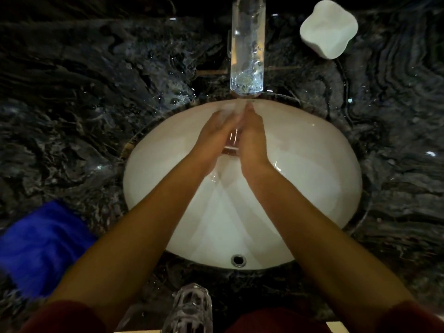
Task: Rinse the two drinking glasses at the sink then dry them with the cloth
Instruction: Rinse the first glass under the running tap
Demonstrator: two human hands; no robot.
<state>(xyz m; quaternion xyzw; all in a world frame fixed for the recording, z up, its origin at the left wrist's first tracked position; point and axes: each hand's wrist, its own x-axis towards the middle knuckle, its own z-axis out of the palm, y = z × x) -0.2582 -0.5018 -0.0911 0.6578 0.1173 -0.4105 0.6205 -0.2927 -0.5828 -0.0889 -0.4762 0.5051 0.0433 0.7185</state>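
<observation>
Over the white sink basin [312, 164], just under the faucet [247, 56], my two hands meet around a clear drinking glass [231, 141]. Only a strip of the glass shows between the palms. My left hand [216, 133] wraps it from the left. On the other side my right hand [253, 138] presses against it with straight fingers that point toward the spout. A second glass [189, 308], clear and patterned, stands on the counter's near edge, below the basin. The blue cloth [40, 248] lies bunched on the counter at the lower left.
The counter [84, 92] is dark veined stone, wet with droplets around the faucet base. A white rounded object [329, 27] sits at the back right. The sink's overflow hole [238, 260] is at the near rim.
</observation>
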